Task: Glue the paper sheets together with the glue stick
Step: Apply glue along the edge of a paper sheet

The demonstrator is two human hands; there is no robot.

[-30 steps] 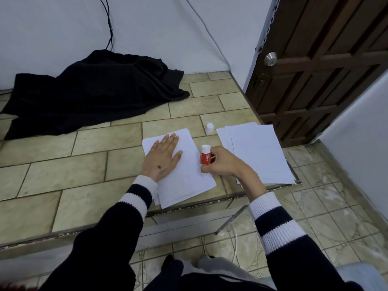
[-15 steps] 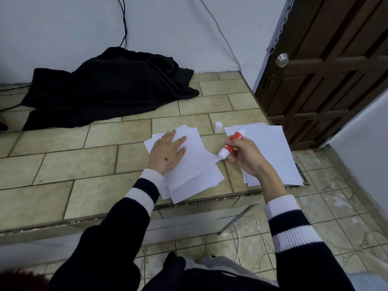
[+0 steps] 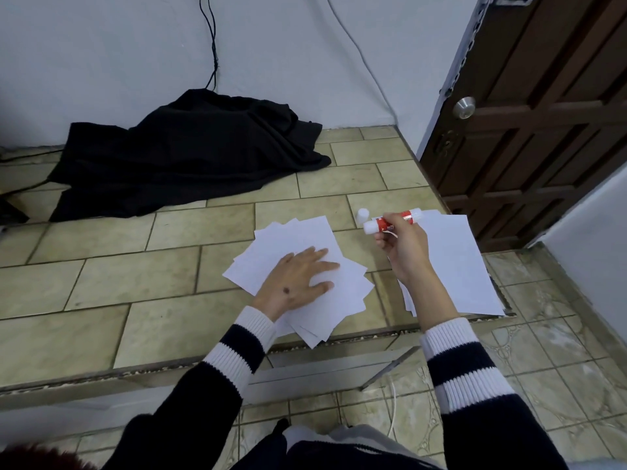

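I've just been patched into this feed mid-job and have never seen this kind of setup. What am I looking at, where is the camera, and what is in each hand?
There is no machine here: a person works with two bare hands. The single picture comes from a wide-angle camera worn on the head, looking forward and down, so the striped sleeves at the bottom are the person's own arms.

The left hand lies flat, fingers spread, on a fanned pile of white sheets on the raised tiled ledge. The right hand holds the red and white glue stick sideways in the air, above the paper. Its small white cap stands on the tiles just beyond. A second paper stack lies to the right, near the wooden door. A black cloth lies crumpled against the wall.
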